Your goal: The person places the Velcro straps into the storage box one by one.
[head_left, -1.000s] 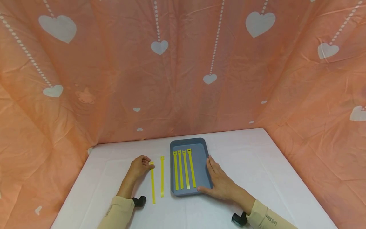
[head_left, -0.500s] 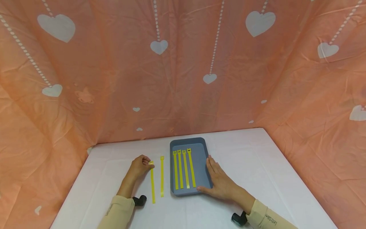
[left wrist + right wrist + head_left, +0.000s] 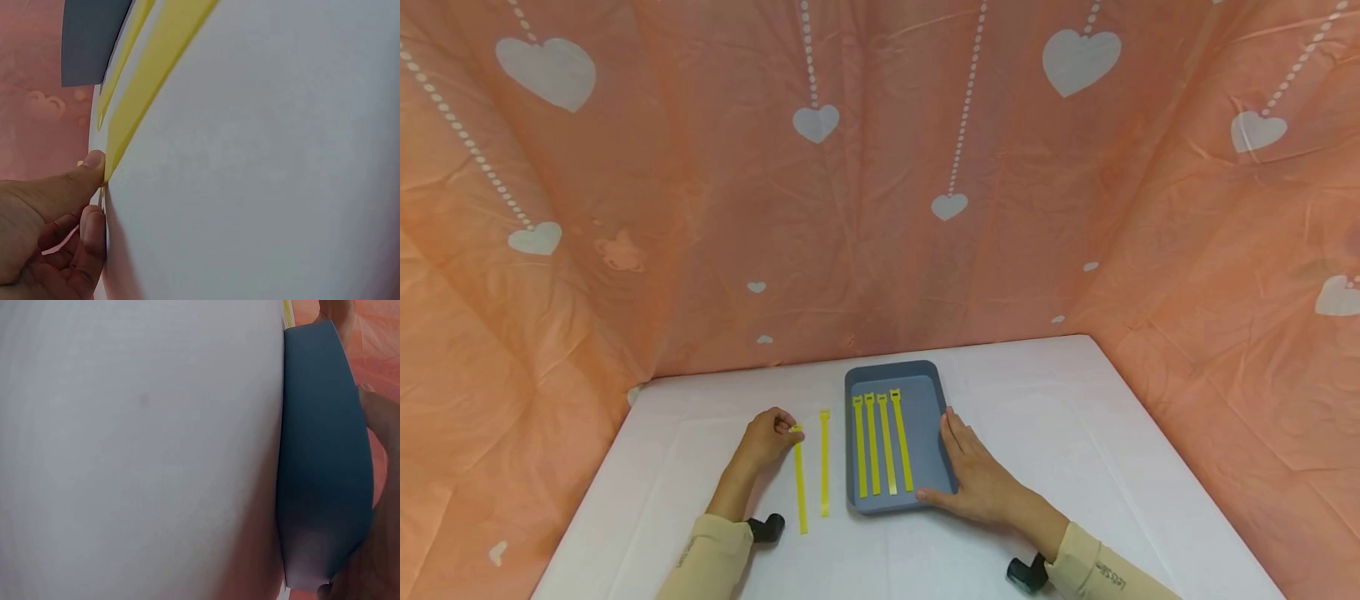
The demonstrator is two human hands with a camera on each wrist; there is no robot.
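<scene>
At four o'clock on a tray (image 3: 927, 442), the right grip (image 3: 981, 485) rests spread; at nine, the left grip (image 3: 766, 438) pinches a yellow strap (image 3: 801, 492) by its far end above the desk (image 3: 880, 567), where a shallow hold could let it slip.

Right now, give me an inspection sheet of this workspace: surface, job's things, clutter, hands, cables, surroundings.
Surface: white sheet-like table cover, faint creases.
Job's things: shallow blue-grey rectangular tray holding four flat yellow slotted strips; two matching yellow strips outside, left of it.
Clutter: nothing seen.
Left hand: pinches the far end of the leftmost strip.
Right hand: fingers against the tray's right side, thumb at its near edge.
Cables: nothing seen.
Surroundings: peach-coloured curtain printed with white hearts.
</scene>
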